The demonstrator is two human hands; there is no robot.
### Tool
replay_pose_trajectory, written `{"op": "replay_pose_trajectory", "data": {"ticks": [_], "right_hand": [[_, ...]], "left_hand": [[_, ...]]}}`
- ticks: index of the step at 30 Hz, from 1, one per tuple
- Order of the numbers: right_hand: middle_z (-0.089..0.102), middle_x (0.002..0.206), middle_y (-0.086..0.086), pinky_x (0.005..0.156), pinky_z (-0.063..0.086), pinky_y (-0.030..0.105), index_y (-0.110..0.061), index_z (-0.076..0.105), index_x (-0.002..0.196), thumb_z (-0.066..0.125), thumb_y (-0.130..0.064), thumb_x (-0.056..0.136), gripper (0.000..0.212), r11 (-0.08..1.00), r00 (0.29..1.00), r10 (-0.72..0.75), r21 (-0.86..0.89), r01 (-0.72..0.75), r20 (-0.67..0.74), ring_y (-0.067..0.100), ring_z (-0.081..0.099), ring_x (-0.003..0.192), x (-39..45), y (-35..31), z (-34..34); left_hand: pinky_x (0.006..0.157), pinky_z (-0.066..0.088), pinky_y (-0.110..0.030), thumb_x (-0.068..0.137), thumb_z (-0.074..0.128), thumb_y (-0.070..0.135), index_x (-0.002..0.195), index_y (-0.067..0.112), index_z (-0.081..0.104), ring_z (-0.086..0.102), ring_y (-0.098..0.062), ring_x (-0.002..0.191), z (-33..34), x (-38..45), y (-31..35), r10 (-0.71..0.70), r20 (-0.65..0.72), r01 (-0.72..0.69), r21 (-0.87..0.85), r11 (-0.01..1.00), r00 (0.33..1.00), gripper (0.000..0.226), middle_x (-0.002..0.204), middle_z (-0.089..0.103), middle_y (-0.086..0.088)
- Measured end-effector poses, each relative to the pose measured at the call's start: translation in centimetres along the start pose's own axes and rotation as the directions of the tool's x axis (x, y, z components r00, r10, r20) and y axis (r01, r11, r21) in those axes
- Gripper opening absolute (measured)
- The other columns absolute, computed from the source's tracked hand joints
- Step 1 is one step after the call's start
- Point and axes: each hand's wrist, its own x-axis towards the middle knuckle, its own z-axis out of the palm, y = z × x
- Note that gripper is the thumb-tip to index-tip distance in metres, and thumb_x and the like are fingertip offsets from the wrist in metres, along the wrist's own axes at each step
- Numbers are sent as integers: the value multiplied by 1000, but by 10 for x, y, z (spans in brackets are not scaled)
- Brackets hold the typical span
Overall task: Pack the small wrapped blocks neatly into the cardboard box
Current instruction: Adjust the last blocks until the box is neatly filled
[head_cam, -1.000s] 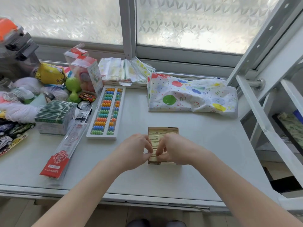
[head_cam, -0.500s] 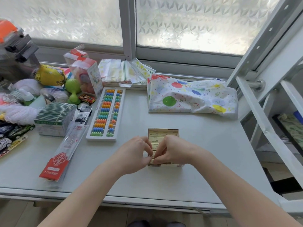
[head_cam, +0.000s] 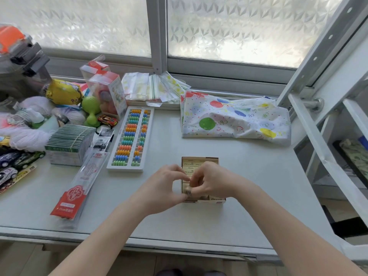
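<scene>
A: We see the big grey worktop (head_cam: 229, 216) first. Lots of stuff sits on its left side, like the bead abacus (head_cam: 130, 139) and a long red packet (head_cam: 78, 186). A spotty bag (head_cam: 235, 120) lies at the back.

B: And our cardboard box (head_cam: 201, 159) is in the middle of the worktop, close to us. Pale wrapped blocks (head_cam: 191, 166) already lie in rows at its far end.

A: Our left hand (head_cam: 163, 186) and right hand (head_cam: 211, 182) meet over the near end of the box. The fingertips are pinched together on one small block (head_cam: 188, 191). We think both hands hold it, but most of it is hidden.

B: So we are likely pushing that block into its row.

A: What could go wrong?

B: The gap looks tight. If we press it in crooked, it could jam or stick up, and the rows would not be neat. The box looks light too, so a hard push could slide it away. And our hands hide the gap, so we could miss it.
</scene>
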Motion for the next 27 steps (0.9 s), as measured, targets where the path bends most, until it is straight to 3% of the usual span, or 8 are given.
{"op": "replay_pose_trajectory", "data": {"ticks": [7,12,16,19,21,23,25,27], "right_hand": [[67,77,8,67,49,23,-8,69,82,57,-7,90,15,790,987,-38,600,124,-155,10,61,66,-13,0,-19],[68,80,7,66,50,21,-6,70,85,53,-9,91,18,619,994,-41,779,101,-97,13,63,71,-22,-5,-14],[71,78,7,65,54,20,-3,70,85,61,-4,83,9,447,973,1,870,206,-230,18,65,73,-28,-10,1],[74,79,0,70,55,20,-12,73,81,71,3,76,15,666,809,-66,578,472,-584,14,69,74,-36,-14,17],[71,83,0,74,53,18,-11,73,85,73,-2,75,13,842,550,-344,10,540,-761,11,68,77,-42,-10,22],[70,86,5,74,53,20,-6,73,88,72,-8,77,11,804,376,-560,-377,459,-738,15,66,78,-44,-6,25],[69,88,7,73,54,25,-6,72,91,73,-8,77,14,783,327,-600,-450,431,-730,18,66,78,-46,-4,29],[66,96,3,74,55,25,-8,71,98,77,-11,74,24,833,408,-498,-290,472,-765,14,66,82,-48,-4,30]], "left_hand": [[75,55,-23,71,77,15,114,35,60,61,-5,79,1,-10,14,-137,-211,-22,-615,788,968,51,98,66,11],[72,57,-24,70,78,13,106,33,64,63,-6,76,-1,-10,24,-160,-246,-63,-704,707,956,43,90,68,5],[71,56,-22,71,78,9,105,25,65,65,-8,76,-5,-12,30,-244,-298,-79,-767,637,923,40,88,70,2],[72,55,-22,71,76,-1,100,17,69,68,-12,81,-6,-16,34,-261,-283,-87,-813,576,923,35,87,74,-1],[73,56,-22,68,74,0,100,12,70,69,-13,80,-7,-20,35,-253,-215,-73,-878,473,943,34,89,74,-6],[72,56,-23,68,76,-2,99,7,70,69,-15,77,-6,-22,37,-234,-183,-69,-903,425,955,33,87,73,-11],[72,57,-23,66,77,1,95,5,72,69,-18,77,-6,-24,40,-224,-207,-83,-883,461,952,30,85,75,-14],[70,57,-20,69,71,-8,92,4,71,71,-16,77,-7,-24,41,-224,-221,-101,-888,448,949,26,82,76,-10]]}}
